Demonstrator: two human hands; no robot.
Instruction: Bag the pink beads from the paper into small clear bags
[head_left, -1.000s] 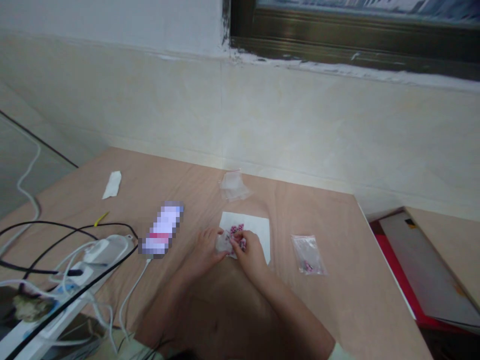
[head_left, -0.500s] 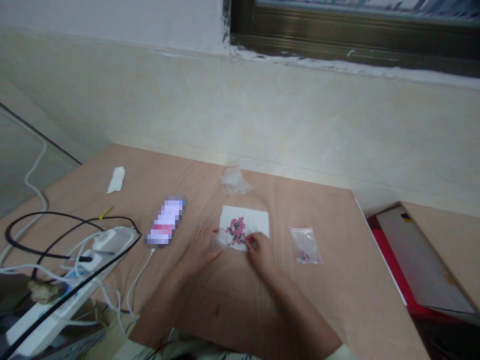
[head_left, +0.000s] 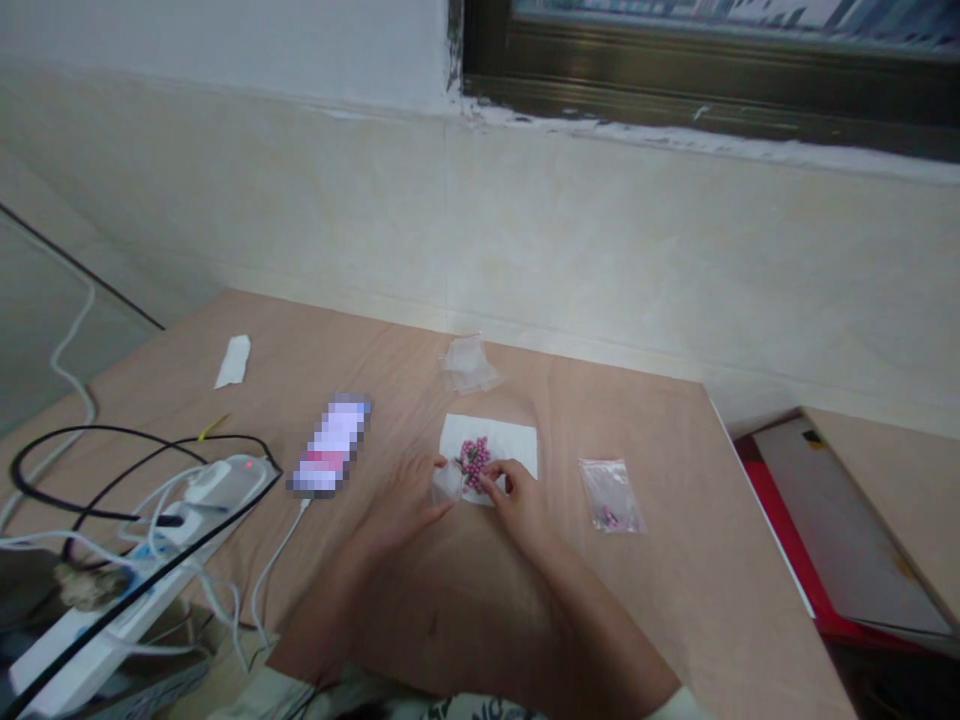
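Note:
A heap of small pink beads [head_left: 474, 461], with some darker bits among them, lies on a white sheet of paper [head_left: 517, 438]. My left hand [head_left: 414, 492] is closed on a small clear plastic bag [head_left: 447, 482], whose mouth faces the heap at the paper's left edge. At the heap's lower right, my right hand [head_left: 516, 500] has thumb and forefinger pinched together among the beads. What lies between those fingertips is too small to make out. To the right, a clear zip bag [head_left: 611, 493] with a few pink pieces inside lies flat on the table.
Several empty clear bags [head_left: 470, 363] lie behind the paper. A phone [head_left: 330, 446] on a white cable is left of my left hand. A power strip [head_left: 150, 560] with tangled cables fills the left front. A white paper scrap [head_left: 233, 361] lies back left on the wooden table [head_left: 675, 590].
My left hand has shifted slightly right with the bag, its mouth now closer to the beads. My right fingertips have moved a little left and up into the heap.

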